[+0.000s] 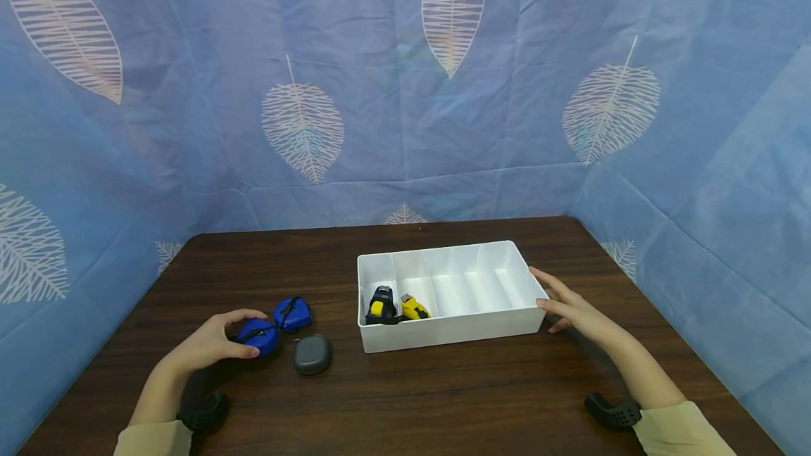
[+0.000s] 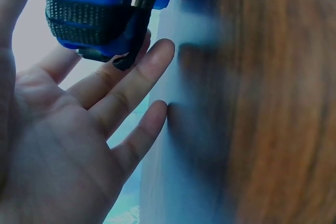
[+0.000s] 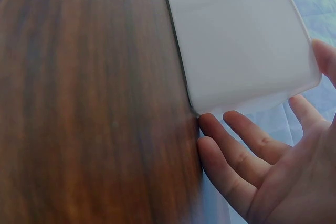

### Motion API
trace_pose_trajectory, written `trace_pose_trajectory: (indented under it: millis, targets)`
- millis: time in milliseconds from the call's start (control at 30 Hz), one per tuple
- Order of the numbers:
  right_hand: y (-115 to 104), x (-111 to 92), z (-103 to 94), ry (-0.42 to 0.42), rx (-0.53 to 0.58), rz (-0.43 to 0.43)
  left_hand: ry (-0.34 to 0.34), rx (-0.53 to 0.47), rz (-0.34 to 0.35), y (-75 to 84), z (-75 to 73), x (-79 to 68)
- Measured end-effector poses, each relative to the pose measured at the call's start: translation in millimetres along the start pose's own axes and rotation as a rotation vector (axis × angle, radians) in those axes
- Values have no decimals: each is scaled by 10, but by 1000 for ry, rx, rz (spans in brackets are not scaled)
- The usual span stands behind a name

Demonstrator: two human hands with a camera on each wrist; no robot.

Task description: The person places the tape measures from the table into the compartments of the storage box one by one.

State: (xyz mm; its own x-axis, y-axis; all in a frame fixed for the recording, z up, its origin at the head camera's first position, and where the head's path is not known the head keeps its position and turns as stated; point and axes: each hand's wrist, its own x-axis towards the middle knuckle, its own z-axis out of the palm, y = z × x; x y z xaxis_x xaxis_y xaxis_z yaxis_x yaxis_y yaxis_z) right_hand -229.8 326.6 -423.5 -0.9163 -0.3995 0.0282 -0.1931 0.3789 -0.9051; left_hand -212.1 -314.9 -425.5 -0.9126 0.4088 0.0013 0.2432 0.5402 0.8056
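My left hand (image 1: 205, 343) holds a blue tape measure (image 1: 265, 342) between thumb and index finger; the other fingers spread behind it. In the left wrist view this tape measure (image 2: 89, 9) shows a black textured grip band. Right behind it lies a second blue tape measure (image 1: 291, 315) with a black strap. A dark grey rounded case (image 1: 312, 355) sits just to its right. My right hand (image 1: 579, 312) rests on the right end of a white divided box (image 1: 456, 331), its thumb at the rim. The right wrist view shows the fingers loosely spread at the box's end wall (image 3: 247, 40).
Inside the box's leftmost compartment is a black and yellow tape measure (image 1: 381, 306); a yellow and black tool (image 1: 415, 308) lies in the compartment beside it. The dark wooden table (image 1: 456, 400) is bounded by blue leaf-patterned cloth (image 1: 380, 125) at the back and sides.
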Motion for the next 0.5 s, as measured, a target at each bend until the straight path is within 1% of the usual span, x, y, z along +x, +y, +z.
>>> trace_pose_trajectory:
  millis: [300,500]
  targets:
    - [25,11,3,3,-5,15,59,60,-22,39,3,1]
    - [31,15,5,7,-6,20,88,73,-32,78,6,-4]
